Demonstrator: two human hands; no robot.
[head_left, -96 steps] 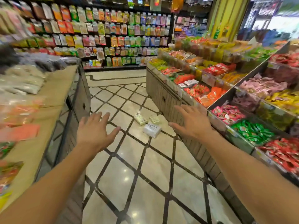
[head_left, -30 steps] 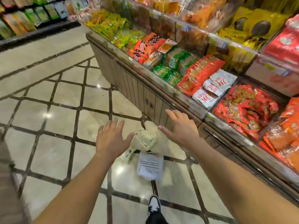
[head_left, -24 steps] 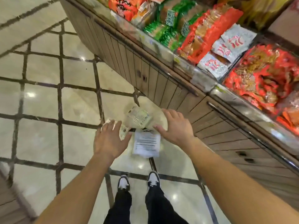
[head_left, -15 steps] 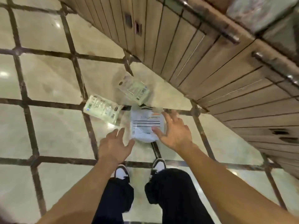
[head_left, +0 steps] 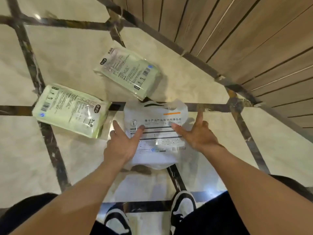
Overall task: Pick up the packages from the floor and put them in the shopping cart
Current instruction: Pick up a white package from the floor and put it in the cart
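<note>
Three packages lie on the tiled floor in front of me. A white package (head_left: 157, 138) with printed black lines lies nearest, between my hands. My left hand (head_left: 122, 143) rests at its left edge, fingers spread, thumb on its top face. My right hand (head_left: 197, 134) is at its right edge, fingers spread, thumb on the top face. Neither hand has closed around it. A pale green package (head_left: 71, 110) lies to the left, and a second pale green package (head_left: 128, 71) lies farther away. No shopping cart is in view.
A wooden slatted cabinet base (head_left: 237, 36) runs along the upper right, close to the packages. My two black-and-white shoes (head_left: 183, 206) stand just behind the white package. Glossy beige floor tiles with dark strips (head_left: 50, 150) extend to the left.
I have crouched lower and the floor now fills the view. Both hands have come down from above the white package to its two sides, thumbs on top.
</note>
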